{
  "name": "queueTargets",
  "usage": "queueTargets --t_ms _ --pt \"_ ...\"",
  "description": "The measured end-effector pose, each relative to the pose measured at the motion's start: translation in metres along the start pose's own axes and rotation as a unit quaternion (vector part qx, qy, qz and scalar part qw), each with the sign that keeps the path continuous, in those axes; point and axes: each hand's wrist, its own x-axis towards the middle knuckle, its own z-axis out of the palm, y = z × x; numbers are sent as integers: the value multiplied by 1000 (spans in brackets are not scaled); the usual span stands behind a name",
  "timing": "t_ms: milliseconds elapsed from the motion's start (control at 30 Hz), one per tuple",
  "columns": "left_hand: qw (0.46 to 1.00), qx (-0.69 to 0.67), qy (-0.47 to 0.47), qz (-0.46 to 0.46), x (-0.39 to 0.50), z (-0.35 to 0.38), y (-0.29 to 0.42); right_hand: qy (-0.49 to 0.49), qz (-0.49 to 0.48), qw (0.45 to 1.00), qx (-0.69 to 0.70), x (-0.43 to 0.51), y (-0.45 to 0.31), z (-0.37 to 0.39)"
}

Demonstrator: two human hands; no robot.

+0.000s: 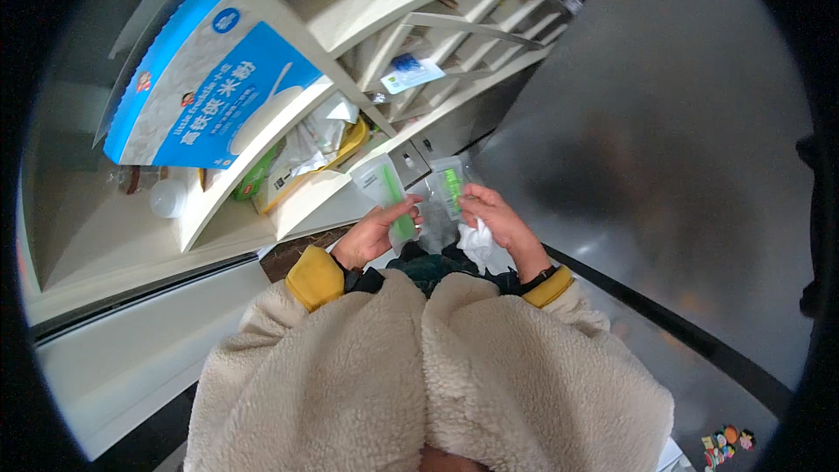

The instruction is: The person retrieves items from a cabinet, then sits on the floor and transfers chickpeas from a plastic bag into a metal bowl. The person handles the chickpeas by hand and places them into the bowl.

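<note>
My left hand [370, 236] grips a flat translucent packet [373, 180] with a long green strip along it. Its upper end sticks out past my thumb and bears small print. Across from it, my right hand [498, 216] pinches the edge of a clear plastic packet [450, 177] with a bright green printed panel. Crumpled white tissue or cloth [477, 244] hangs beneath the right fingers, apparently held in the same hand. The clear packet's lower part reaches between my hands. Both hands are just in front of my body, below the shelf edge.
White shelving [354, 196] curves along the left, holding a large blue-and-white box [216, 92], a yellow-rimmed container [354, 144] and a translucent white cup [168, 198]. A lattice rack [459, 33] holds a small packet [413, 75]. On the right stands a grey metallic surface [655, 144]. Small colourful figures [727, 446] sit lower right.
</note>
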Motion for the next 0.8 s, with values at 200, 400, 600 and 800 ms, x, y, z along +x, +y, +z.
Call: queueTargets --t_ms 200,400,600,800 --pt "998 63 9 1 14 32 -7 -84 -75 987 -114 -4 3 37" --pt "999 -1 34 24 -10 12 -1 38 -27 990 132 3 7 3" --pt "996 -50 50 57 -43 -8 2 157 -154 861 -458 62 -5 6" --pt "990 -84 69 88 -67 -28 1 298 -198 698 -621 118 -41 5"
